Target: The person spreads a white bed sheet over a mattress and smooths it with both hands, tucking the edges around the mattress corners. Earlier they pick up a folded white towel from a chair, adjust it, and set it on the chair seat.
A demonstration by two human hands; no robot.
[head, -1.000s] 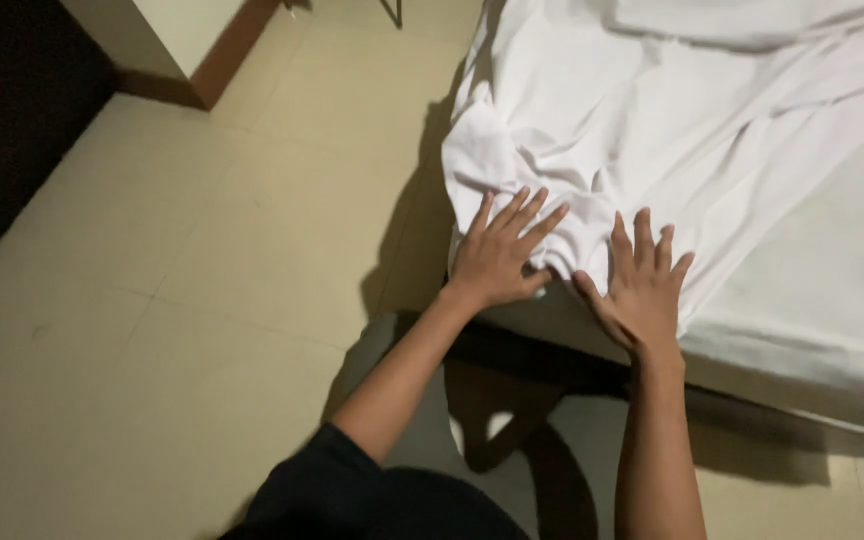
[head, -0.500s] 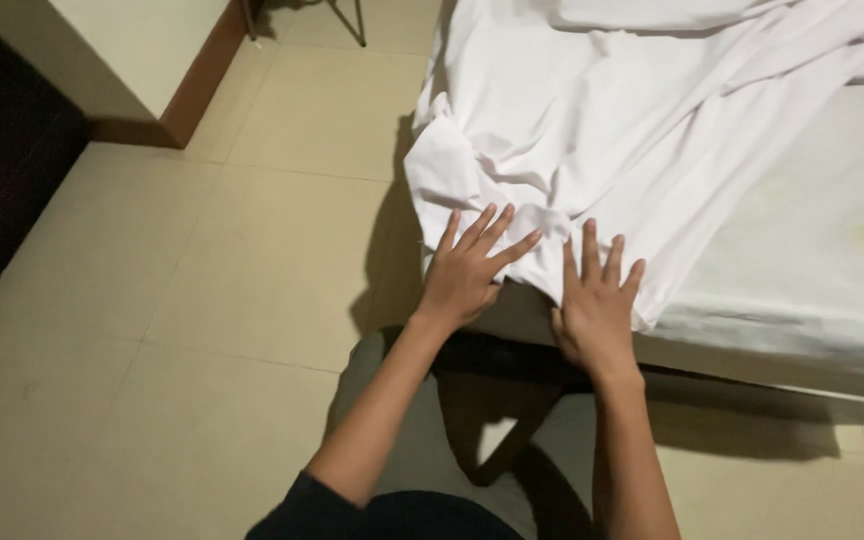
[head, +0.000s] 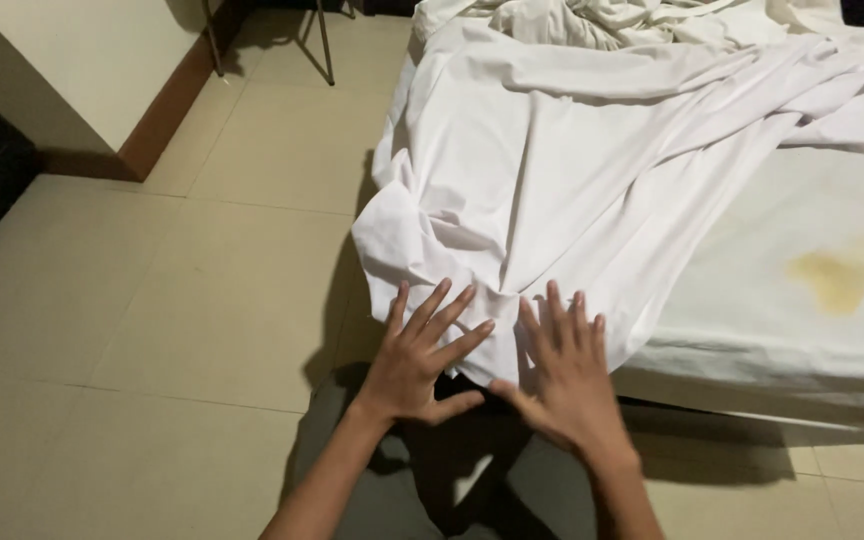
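Nearest the camera, both hands lie flat with the fingers spread wide, gripping nothing. The left hand [head: 420,358] has its fingers [head: 432,312] fanned on the hanging corner of the white sheet [head: 552,190]; the right hand [head: 564,375] lies just beside it, fingertips [head: 556,305] on the same bunched fold and thumb pointing toward the left hand. Neither hand pinches or clutches the cloth — the palms only press on it.

Under and just beyond the fingers the sheet droops over the corner of the bed, gathered into a loose pouch to the left of the left fingers. From there it runs away from the hands in long diagonal creases. To the right of the right fingers the bare mattress [head: 802,330] shows, with a yellowish stain [head: 842,275] well apart from both hands.

Judging by this, the step in hand looks like smoothing the sheet corner. Done well, it calls for flat palms, even pressure, and strokes outward from the bunched fold — pushing along the creases rather than across them, so slack is not heaped up again at the edge.

Left of the hands lies the tiled floor [head: 152,300]; farther off stand a wall base [head: 167,105] and thin metal legs [head: 324,45], and at the far end crumpled bedding [head: 602,18].
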